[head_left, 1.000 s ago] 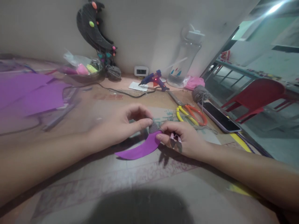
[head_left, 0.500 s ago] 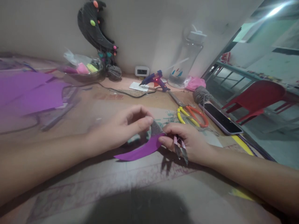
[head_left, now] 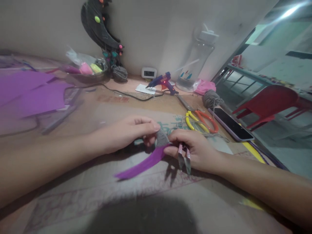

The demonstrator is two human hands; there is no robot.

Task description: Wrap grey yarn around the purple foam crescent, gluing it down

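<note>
A curved purple felt-like or paper strip [head_left: 143, 165] slants above the table, its lower tip free. Grey yarn [head_left: 162, 138] is wound closely round its upper end. My left hand [head_left: 136, 130] is closed at the top of the wound part, thumb and forefinger pinched there; whether a loose strand lies between them is too small to see. My right hand [head_left: 195, 148] pinches the strip's right edge where wound yarn meets bare purple. Small thread snips [head_left: 184, 159] with pinkish handles are also tucked in the right hand, blades pointing down.
Scissors [head_left: 202, 122], a grey yarn ball [head_left: 211, 98] and a phone [head_left: 231, 125] lie at the right. Behind are a glue gun [head_left: 162, 83], a clock [head_left: 149, 72] and a bottle [head_left: 195, 65]. Purple sheets [head_left: 31, 94] and a bowl [head_left: 92, 77] occupy the left.
My left hand has shifted slightly down, its other fingers now curled under. The strip's free tip has swung down and left. My right hand still grips the strip and snips.
</note>
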